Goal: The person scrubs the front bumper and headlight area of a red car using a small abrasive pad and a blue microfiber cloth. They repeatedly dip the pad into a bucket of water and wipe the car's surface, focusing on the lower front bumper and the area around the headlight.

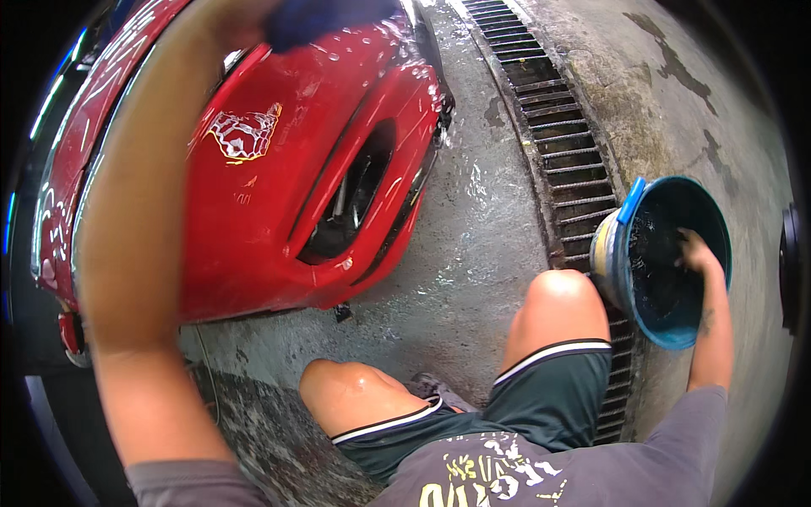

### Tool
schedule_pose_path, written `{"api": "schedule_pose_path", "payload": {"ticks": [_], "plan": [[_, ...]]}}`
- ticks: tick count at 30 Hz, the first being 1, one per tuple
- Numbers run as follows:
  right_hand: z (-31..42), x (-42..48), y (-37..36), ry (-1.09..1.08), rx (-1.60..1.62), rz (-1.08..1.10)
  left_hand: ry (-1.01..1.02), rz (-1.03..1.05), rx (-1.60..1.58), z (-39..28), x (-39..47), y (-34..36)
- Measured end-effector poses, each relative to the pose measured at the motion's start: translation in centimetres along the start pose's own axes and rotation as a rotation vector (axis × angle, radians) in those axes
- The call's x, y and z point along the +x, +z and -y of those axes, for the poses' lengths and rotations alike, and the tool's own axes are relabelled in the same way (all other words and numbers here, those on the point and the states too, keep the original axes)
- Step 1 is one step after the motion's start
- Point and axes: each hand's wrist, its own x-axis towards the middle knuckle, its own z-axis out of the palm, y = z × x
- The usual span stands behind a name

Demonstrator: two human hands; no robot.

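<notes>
My left hand [244, 24], blurred at the top edge, holds a dark blue cloth [323, 22] against the front of a red car [279, 184]. Its fingers are mostly hidden by the cloth. Water splashes and beads around the cloth and run off the bumper's edge. On my right, my right hand [695, 252] reaches into a blue-green plastic bucket [681, 342] with dark liquid inside. Those fingers point down at the liquid; whether they hold something is unclear.
A floor drain with a metal grate [573, 152] runs between the car and the bucket. The concrete floor [469, 234] is wet beside the bumper. My bent knees [561, 298] sit close to the bucket. A thin hose or cable [206, 361] lies at the lower left.
</notes>
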Motion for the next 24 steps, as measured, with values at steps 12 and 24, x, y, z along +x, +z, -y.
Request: {"api": "schedule_pose_path", "payload": {"ticks": [12,24], "plan": [[46.8,-12.5,0.5,-0.703,-0.177,-0.143,0.615,-0.109,1.703,4.9,-1.2,-8.8],[59.5,-11.7,33.5,-0.54,1.425,-0.117,0.655,-0.125,1.897,8.3,2.8,-5.2]]}}
